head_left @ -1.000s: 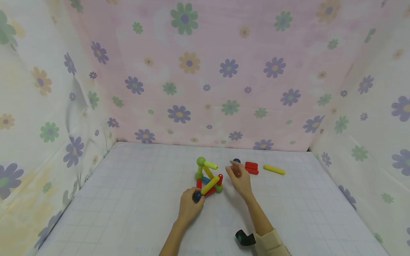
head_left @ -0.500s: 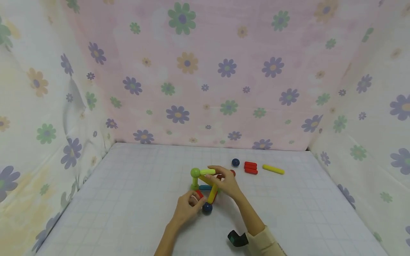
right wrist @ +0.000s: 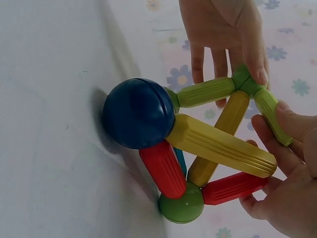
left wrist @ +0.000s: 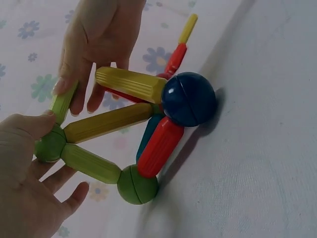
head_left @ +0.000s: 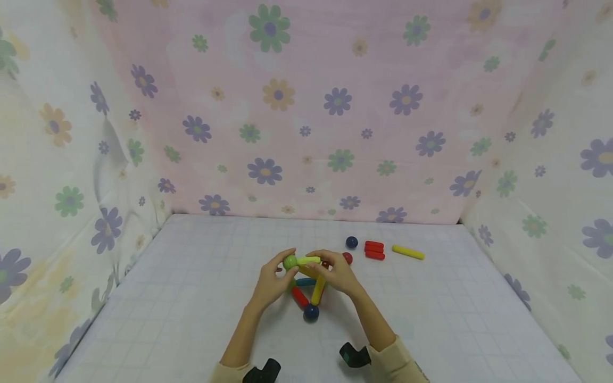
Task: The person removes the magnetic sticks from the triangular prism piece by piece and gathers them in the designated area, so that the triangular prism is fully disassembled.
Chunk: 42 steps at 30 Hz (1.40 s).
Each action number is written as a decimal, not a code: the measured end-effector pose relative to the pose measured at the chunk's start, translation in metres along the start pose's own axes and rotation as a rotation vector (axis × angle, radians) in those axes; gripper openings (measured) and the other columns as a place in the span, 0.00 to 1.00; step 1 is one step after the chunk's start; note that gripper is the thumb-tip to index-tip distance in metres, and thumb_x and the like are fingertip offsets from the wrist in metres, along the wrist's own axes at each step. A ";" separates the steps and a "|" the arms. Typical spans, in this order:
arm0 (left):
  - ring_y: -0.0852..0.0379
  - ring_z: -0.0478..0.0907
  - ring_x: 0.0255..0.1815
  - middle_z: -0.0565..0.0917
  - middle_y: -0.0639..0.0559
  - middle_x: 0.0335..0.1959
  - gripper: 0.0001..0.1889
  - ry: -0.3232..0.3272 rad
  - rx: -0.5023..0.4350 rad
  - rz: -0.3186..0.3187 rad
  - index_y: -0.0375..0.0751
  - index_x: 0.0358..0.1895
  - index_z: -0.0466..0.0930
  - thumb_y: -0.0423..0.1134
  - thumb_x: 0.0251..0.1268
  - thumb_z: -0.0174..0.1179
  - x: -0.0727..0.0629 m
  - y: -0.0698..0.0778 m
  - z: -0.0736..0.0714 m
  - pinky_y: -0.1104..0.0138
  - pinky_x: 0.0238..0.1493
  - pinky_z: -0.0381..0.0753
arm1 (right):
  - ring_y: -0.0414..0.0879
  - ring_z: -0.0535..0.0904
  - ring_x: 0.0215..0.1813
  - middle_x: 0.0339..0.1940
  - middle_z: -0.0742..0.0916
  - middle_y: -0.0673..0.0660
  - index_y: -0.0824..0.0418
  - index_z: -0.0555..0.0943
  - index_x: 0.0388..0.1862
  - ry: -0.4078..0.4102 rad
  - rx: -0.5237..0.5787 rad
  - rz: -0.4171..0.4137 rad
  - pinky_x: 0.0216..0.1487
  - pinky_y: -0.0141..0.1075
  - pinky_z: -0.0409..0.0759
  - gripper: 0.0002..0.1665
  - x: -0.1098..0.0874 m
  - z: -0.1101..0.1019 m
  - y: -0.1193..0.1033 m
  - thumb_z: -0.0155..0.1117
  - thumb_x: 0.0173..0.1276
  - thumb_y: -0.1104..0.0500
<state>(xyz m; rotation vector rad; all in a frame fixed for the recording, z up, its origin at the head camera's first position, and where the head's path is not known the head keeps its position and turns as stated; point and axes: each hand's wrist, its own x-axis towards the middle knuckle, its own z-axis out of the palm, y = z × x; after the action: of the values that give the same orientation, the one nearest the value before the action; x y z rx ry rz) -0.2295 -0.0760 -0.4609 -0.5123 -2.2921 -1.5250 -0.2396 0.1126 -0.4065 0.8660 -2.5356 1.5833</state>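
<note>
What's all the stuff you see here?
Joined balls: four, three green, one blue, middle
Joined sticks: eight, three red, two yellow, two green, one blue, middle
Loose balls: two, blue and red, right
Loose sticks: four, three red, one yellow, further right
Tabletop: one, white, underneath
Flowered walls: three, pink and white, around
Devices: two, black, near bottom
Sleeves: two, beige, near bottom
Left hand: one, holding top green ball
Right hand: one, pinching upper green stick

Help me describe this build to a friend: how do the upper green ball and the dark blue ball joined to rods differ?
The green ball is raised, while the blue ball sits low at the table. The left hand pinches the green ball; neither hand touches the blue ball. Both are round and have a yellow rod attached.
</note>
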 end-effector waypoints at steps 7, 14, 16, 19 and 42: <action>0.51 0.77 0.42 0.81 0.43 0.52 0.18 -0.029 0.004 -0.024 0.35 0.56 0.75 0.33 0.63 0.59 0.004 0.002 0.001 0.61 0.42 0.77 | 0.48 0.71 0.32 0.36 0.84 0.62 0.72 0.80 0.46 0.049 0.004 0.009 0.35 0.35 0.70 0.13 -0.001 0.004 0.001 0.62 0.64 0.66; 0.54 0.76 0.36 0.82 0.42 0.47 0.17 -0.016 0.019 -0.005 0.33 0.54 0.76 0.33 0.62 0.60 0.004 0.004 0.002 0.64 0.38 0.76 | 0.50 0.78 0.38 0.38 0.86 0.60 0.70 0.82 0.43 0.270 -0.057 -0.033 0.42 0.41 0.78 0.12 0.003 0.016 0.027 0.66 0.60 0.67; 0.54 0.76 0.36 0.82 0.42 0.47 0.17 -0.022 0.015 -0.011 0.34 0.54 0.76 0.33 0.62 0.60 0.004 0.004 0.002 0.65 0.38 0.76 | 0.52 0.80 0.42 0.41 0.87 0.60 0.69 0.82 0.44 0.339 -0.051 -0.020 0.47 0.46 0.78 0.13 0.004 0.017 0.039 0.66 0.60 0.67; 0.54 0.75 0.36 0.82 0.43 0.47 0.17 -0.031 0.017 -0.019 0.36 0.54 0.76 0.34 0.63 0.60 0.004 0.004 0.002 0.66 0.39 0.75 | 0.53 0.81 0.43 0.42 0.86 0.64 0.70 0.81 0.45 0.402 0.022 0.002 0.48 0.46 0.79 0.13 0.002 0.011 0.040 0.64 0.61 0.69; 0.53 0.75 0.37 0.81 0.39 0.47 0.17 -0.039 0.015 -0.035 0.35 0.55 0.75 0.33 0.63 0.59 0.005 0.005 0.001 0.65 0.39 0.76 | 0.41 0.79 0.41 0.49 0.82 0.64 0.69 0.76 0.51 0.359 0.057 0.461 0.38 0.30 0.78 0.24 -0.053 -0.088 0.118 0.68 0.60 0.57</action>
<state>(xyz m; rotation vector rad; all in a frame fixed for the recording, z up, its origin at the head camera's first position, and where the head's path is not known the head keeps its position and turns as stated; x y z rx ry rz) -0.2319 -0.0731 -0.4547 -0.5049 -2.3524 -1.5260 -0.2728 0.2486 -0.4770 -0.0259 -2.5388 1.7286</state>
